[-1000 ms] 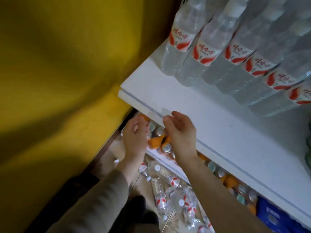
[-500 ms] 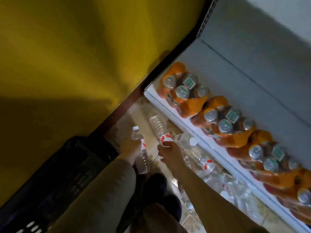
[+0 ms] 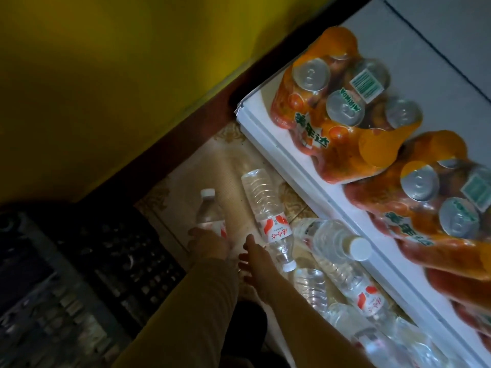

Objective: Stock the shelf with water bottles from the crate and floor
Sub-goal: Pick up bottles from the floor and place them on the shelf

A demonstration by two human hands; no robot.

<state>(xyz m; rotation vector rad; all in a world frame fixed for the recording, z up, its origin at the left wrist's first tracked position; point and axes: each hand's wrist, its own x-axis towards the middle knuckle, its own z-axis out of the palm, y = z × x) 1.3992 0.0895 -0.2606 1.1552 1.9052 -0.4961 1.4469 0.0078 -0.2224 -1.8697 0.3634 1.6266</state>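
Note:
Several clear water bottles with red-and-white labels lie on the tiled floor beside the white bottom shelf [image 3: 268, 139]. My left hand [image 3: 208, 241] grips one upright bottle [image 3: 210, 211] with a white cap, around its lower part. My right hand [image 3: 255, 257] is low over the floor, fingers spread, just left of a lying bottle [image 3: 268, 211] whose cap points toward me; it holds nothing. More bottles [image 3: 334, 243] are piled to the right along the shelf's front edge.
A dark plastic crate [image 3: 79, 274] stands on the floor at the left. Shrink-wrapped packs of orange soda cans [image 3: 342, 102] fill the bottom shelf. A yellow wall [image 3: 106, 75] with a dark skirting closes off the left side.
My view dropped from the upper shelf of stocked bottles to the floor. Both hands came down; the left hand took an upright bottle, the right hand reached toward a lying one.

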